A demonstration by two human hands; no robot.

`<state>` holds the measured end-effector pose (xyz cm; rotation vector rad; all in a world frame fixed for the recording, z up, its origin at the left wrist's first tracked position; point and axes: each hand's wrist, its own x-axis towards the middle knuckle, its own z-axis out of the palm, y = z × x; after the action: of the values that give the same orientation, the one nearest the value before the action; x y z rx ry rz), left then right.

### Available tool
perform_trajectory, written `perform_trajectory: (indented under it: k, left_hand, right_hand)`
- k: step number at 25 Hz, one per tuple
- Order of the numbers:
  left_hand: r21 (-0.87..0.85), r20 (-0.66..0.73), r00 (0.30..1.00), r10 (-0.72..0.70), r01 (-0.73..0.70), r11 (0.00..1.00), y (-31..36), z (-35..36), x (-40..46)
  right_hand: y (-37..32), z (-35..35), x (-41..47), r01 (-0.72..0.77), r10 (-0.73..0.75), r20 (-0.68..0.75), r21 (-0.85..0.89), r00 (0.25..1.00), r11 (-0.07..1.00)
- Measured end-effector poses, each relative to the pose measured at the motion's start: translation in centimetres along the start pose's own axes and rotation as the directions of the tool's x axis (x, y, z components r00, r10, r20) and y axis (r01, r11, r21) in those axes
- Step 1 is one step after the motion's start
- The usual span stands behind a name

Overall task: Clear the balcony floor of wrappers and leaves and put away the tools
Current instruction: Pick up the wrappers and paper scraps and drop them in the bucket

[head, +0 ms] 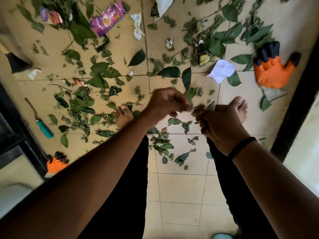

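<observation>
Green leaves [168,71] lie scattered over the tiled balcony floor [181,187]. Wrappers lie among them: a purple packet [107,18], a crumpled purple-and-red one [51,16], white scraps [137,25] and a white paper [221,70]. My right hand [222,125] grips a small bunch of leaves [209,106] above my feet. My left hand [166,102] pinches at the same bunch from the left, fingers curled. A hand tool with a teal handle [44,129] lies at the left. One orange-and-black glove [272,69] lies at the right, another [56,163] at the lower left.
My bare feet [123,116] stand among the leaves. A black door frame [296,100] runs along the right, a dark frame [20,135] along the left. A black object [17,62] sits at the left edge. A white bag [164,4] shows at the top.
</observation>
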<state>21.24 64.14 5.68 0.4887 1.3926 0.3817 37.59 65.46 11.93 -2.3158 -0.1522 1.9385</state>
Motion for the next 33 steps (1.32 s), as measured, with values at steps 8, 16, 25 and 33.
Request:
perform_trajectory:
  k: [8, 16, 25, 33]
  left_hand:
    - [0.798, -0.508, 0.854, 0.112, 0.417, 0.436, -8.7, -11.0, 8.3]
    - [0.829, -0.516, 0.856, 0.006, 0.498, 0.254, -7.8, -11.2, 10.7]
    - [0.806, -0.575, 0.738, 0.352, 0.440, 0.396, -6.2, -10.7, 11.7]
    - [0.647, -0.544, 0.719, 0.433, 0.030, 0.762, 2.3, -4.6, 15.1]
  right_hand:
    - [-1.4, 0.4, 0.1, -0.003, 0.008, -0.041, 0.110, 0.999, 0.994]
    - [-1.7, 0.3, -0.1, 0.024, -0.022, -0.049, 0.040, 0.999, 0.999]
    - [-1.8, 0.2, -0.2, 0.041, -0.041, -0.013, 0.059, 0.999, 0.997]
    - [-2.7, -0.8, -0.5, 0.044, -0.045, 0.002, 0.128, 0.999, 0.991]
